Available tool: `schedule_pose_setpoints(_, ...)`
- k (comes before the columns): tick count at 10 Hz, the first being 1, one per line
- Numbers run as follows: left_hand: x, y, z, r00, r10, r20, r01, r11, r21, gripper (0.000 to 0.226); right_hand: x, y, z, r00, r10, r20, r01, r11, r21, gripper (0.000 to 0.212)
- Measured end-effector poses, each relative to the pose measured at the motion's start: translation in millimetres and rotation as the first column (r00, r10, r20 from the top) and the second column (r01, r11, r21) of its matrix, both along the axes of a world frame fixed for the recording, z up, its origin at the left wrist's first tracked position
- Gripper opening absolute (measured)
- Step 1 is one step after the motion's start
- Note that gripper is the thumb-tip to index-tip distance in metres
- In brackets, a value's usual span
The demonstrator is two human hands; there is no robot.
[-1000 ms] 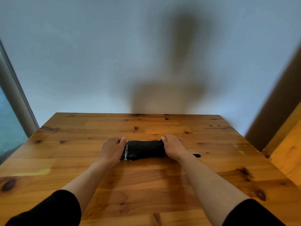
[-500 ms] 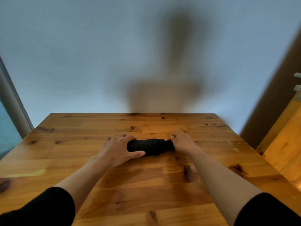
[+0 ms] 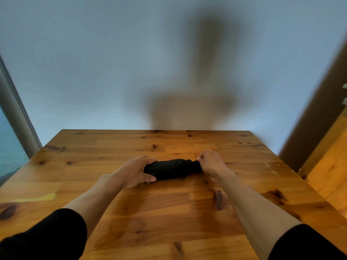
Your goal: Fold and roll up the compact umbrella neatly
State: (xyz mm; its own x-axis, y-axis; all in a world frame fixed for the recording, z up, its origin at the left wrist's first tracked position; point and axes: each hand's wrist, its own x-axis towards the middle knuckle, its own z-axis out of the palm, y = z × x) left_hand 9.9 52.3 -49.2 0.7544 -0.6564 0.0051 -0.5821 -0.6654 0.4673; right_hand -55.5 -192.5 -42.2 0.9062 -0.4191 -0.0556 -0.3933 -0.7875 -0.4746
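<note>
Left edge: window frame [image 3: 11,109] and glass, same as before apart from a slight camera shift. Yellowish patch [image 3: 40,197] on the wooden surface [image 3: 169,212] at near left, unchanged.

Left hand [image 3: 134,170]: wrapped around the left end of the umbrella [image 3: 172,168], fingers curled over the top, thumb along the near side underneath. 1 s ago it was a fist butted against that end with the metal rib tips showing; 0.5 s ago it had come over the end with the thumb laid along the front. Now the clasp is tighter and the rib tips are covered. Black sleeve [image 3: 43,235] pushed up at the forearm, same as earlier.

Umbrella: black, collapsed, rolled into a short crumpled bundle, lying crosswise on the surface around the middle, between both hands. Right end sits slightly further from the camera than the left. Fabric looks more bunched than 1 s ago. The strap bit that stuck out past the right wrist 1 s ago is no longer visible.

Right hand [image 3: 210,162]: closed around the right end, fingers pinched at the tip, knuckles up. It holds that end as in both earlier frames.

Right edge: wooden furniture [image 3: 330,166], partly in frame.
</note>
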Motion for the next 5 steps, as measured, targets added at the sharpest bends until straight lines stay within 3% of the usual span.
schedule_pose_setpoints(3,-5,-4,5,0.999,0.047,0.022,-0.048,0.998,0.032,0.063,3,3,6,0.996,0.042,-0.081,-0.048,0.996,-0.080,0.031)
schedule_pose_setpoints(4,-7,-6,12,0.990,0.117,0.084,-0.109,0.990,-0.095,0.047,6,5,6,0.992,0.031,-0.120,-0.049,0.987,-0.155,0.029)
schedule_pose_setpoints(5,-6,-12,35,0.986,0.166,0.005,-0.150,0.906,-0.395,0.036,20,8,15,1.000,-0.005,0.001,0.005,0.988,-0.152,0.028)
